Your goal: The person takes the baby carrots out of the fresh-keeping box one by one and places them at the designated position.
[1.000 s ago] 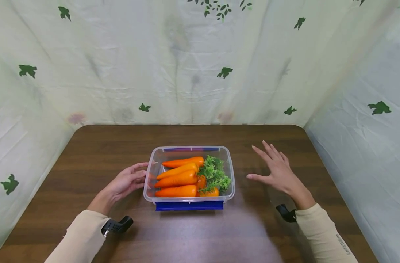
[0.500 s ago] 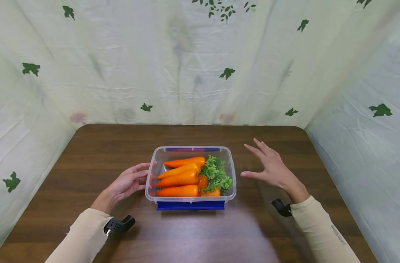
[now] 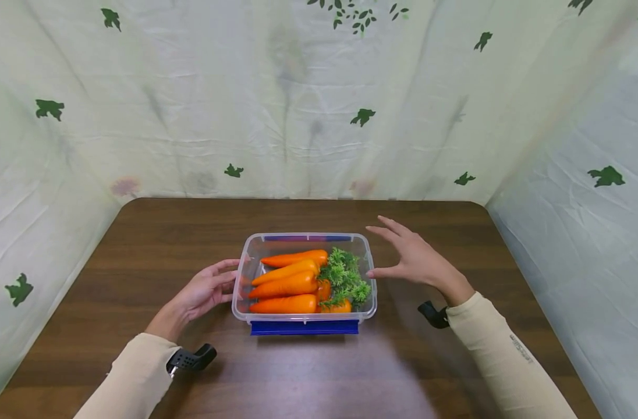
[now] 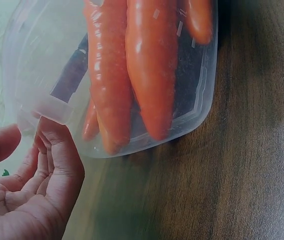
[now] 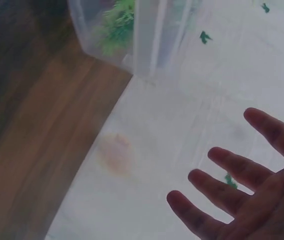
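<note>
A clear plastic food container (image 3: 304,318) with blue side clips stands mid-table. Several orange carrots (image 3: 283,304) lie inside it, with green leaves (image 3: 345,278) at their right ends. My left hand (image 3: 201,294) is at the container's left side, fingertips right at the rim; its bent fingers (image 4: 64,165) and separate thumb show in the left wrist view. My right hand (image 3: 424,262) hovers by the right side with spread fingers, thumb tip overlapping the rim in the head view. The right wrist view shows these spread fingers (image 5: 227,190) apart from the container.
The dark brown wooden table (image 3: 308,384) ends at a back edge against a pale curtain (image 3: 204,87) with green leaf shapes. More curtain hangs along both sides. Each wrist wears a black strap (image 3: 193,357) below a beige sleeve (image 3: 130,378).
My right hand has moved left, from well away from the container to its right side. My left hand and the container have hardly changed; the head view shifted slightly.
</note>
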A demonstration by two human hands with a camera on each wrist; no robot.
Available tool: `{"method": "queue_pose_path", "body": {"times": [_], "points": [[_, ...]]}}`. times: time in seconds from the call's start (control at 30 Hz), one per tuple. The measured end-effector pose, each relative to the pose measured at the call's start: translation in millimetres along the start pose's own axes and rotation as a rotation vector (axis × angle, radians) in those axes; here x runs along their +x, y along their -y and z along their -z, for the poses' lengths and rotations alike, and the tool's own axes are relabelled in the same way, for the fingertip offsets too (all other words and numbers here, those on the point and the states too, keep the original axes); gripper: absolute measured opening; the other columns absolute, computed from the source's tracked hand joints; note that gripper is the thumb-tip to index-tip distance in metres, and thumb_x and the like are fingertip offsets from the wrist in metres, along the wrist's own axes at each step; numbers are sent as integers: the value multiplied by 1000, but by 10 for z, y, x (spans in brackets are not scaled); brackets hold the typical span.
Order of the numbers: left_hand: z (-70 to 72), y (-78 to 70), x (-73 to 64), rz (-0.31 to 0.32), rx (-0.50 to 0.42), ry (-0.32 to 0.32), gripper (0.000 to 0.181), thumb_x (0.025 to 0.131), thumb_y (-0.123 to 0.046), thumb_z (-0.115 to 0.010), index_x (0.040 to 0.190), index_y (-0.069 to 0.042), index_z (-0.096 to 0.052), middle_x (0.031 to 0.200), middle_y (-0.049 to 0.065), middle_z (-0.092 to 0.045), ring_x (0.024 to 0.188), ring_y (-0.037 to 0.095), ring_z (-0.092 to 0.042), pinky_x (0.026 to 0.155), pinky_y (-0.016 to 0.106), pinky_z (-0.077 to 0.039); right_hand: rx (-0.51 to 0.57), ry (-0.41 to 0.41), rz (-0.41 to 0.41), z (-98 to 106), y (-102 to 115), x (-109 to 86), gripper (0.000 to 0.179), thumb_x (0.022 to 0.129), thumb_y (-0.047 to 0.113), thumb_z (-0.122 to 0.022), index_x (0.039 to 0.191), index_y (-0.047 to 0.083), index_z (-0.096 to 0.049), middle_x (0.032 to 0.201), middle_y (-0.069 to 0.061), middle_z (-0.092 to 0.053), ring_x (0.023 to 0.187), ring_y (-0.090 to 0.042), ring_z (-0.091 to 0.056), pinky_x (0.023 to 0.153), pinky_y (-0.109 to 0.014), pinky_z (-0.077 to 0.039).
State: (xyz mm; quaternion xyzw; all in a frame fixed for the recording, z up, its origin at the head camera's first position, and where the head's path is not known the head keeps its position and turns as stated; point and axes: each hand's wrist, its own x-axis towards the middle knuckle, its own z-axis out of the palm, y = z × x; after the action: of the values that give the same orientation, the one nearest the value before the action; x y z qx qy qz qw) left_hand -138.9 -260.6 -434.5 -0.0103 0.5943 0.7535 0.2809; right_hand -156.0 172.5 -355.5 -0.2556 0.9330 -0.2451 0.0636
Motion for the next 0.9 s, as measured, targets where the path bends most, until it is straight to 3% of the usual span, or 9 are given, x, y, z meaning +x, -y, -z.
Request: {"method": "queue_pose_path", "body": {"times": [0.27, 0.43, 0.6, 0.9], "points": [[-4, -7, -21, 0, 20, -9, 50, 102, -16, -49, 144, 0, -26, 122, 11, -60, 105, 24, -64, 93, 43, -50, 11, 104, 49, -15, 189, 238, 81, 77, 51, -76, 144, 16, -45, 154, -14, -30, 137, -37, -33, 105, -60, -33], [-19, -11, -25, -7, 19, -13, 48, 101, -15, -50, 142, -1, -29, 121, 11, -60, 105, 24, -64, 93, 43, -50, 20, 163, 99, -38, 284, 389, 77, 77, 50, -76, 141, 16, -49, 148, -13, -38, 132, -33, -40, 106, -54, -36], [-3, -2, -21, 1, 20, -10, 50, 102, -15, -48, 144, 0, -26, 127, 13, -57, 109, 26, -62, 95, 45, -48, 69, 231, 162, -79, 368, 532, 73, 77, 39, -80, 138, 13, -52, 141, -10, -47, 128, -31, -44, 106, -49, -38], [-20, -12, -18, 14, 56, -19, 57, 103, -17, -45, 147, 7, -19, 135, 18, -51, 110, 23, -61, 95, 43, -48, 166, 381, 196, -164, 465, 796, 70, 76, 25, -83, 138, 14, -52, 131, -7, -55, 113, -29, -54, 93, -42, -48]]}}
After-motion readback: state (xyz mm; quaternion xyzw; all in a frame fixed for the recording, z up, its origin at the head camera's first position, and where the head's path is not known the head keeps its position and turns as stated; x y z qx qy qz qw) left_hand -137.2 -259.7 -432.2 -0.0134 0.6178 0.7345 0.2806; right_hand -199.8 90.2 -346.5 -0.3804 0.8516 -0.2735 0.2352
